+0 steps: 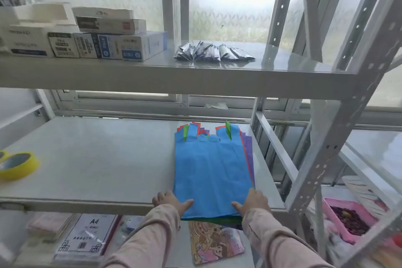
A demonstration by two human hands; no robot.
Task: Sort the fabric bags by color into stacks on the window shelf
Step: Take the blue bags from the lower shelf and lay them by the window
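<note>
A mixed stack of fabric bags (212, 167) lies on the right part of the window shelf (97, 159), a blue bag on top. Green, red and purple edges show under it at the handles and along the right side. The stack's near end hangs slightly over the shelf's front edge. My left hand (171, 201) grips the near left corner of the stack, thumb on top of the blue bag. My right hand (253, 202) grips the near right corner the same way. Both sleeves are pale pink.
Yellow tape rolls (16, 165) sit at the shelf's left edge. The upper shelf (195, 76) holds white boxes (87, 35) and dark sachets (213, 52). Metal rack posts (339, 128) stand to the right. Below are A4 paper (87, 237), a printed bag (215, 241) and a pink tray (348, 220).
</note>
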